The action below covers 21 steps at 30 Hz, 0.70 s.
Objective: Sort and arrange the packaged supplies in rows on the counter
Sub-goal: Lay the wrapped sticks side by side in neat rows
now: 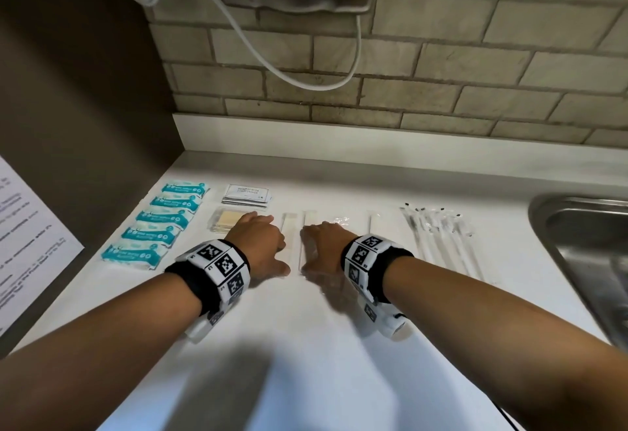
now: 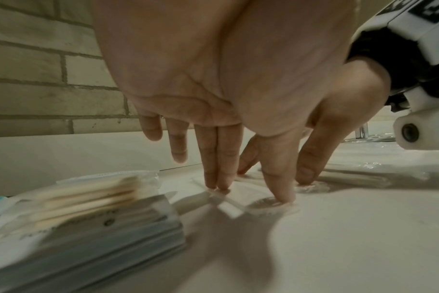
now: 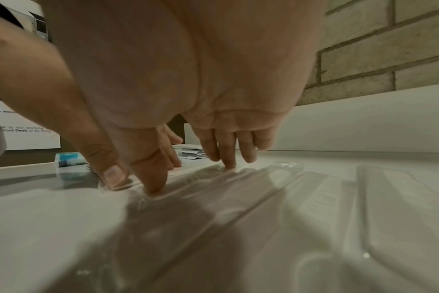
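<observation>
Pressed clear sleeves [image 1: 307, 240] flat with straight fingers of left hand [image 1: 263, 247] and right hand [image 1: 324, 243], nothing gripped, on counter [image 1: 306, 345] left of sink [image 1: 591, 247]. Judged light, slippery, limp; best pinched at an end.

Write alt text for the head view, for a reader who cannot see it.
Both hands, the left hand and the right hand, press flat on clear-wrapped white sticks mid-counter. To the left lie five teal wipe packets, shampoo sachets and a clear pack of tan sticks; black-tipped wrapped items and a steel sink lie right.
</observation>
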Each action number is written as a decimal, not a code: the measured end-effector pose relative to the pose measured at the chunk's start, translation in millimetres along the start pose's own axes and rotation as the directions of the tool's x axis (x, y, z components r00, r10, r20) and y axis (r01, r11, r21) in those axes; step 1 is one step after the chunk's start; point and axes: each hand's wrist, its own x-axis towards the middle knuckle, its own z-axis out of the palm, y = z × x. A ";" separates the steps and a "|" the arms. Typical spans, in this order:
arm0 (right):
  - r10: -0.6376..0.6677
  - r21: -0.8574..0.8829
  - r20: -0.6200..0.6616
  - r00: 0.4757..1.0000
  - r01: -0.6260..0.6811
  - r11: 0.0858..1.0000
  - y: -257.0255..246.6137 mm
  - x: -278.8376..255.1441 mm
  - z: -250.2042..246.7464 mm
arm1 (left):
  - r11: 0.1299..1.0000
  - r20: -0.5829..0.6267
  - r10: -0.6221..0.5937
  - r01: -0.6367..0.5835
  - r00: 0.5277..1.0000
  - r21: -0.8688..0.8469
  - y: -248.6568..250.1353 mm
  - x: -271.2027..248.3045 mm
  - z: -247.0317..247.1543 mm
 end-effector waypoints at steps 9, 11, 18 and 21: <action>-0.002 -0.012 -0.001 1.000 0.002 1.000 -7.8 -1.7 -0.4 | 0.999 -0.016 0.035 -0.035 0.999 -0.009 -11.9 1.0 2.3; 0.006 0.018 0.001 1.000 -0.006 1.000 -9.5 -4.0 0.9 | 0.999 -0.020 0.047 -0.047 0.999 0.002 -15.2 1.3 4.5; 0.021 0.034 0.037 0.999 -0.023 0.999 -13.0 -3.7 -0.4 | 0.998 -0.025 0.058 -0.057 0.998 0.032 -17.3 0.3 5.8; 0.029 0.044 0.054 0.998 -0.031 0.999 -13.5 -3.7 0.0 | 0.997 -0.024 0.062 -0.061 0.998 0.036 -17.6 0.5 4.8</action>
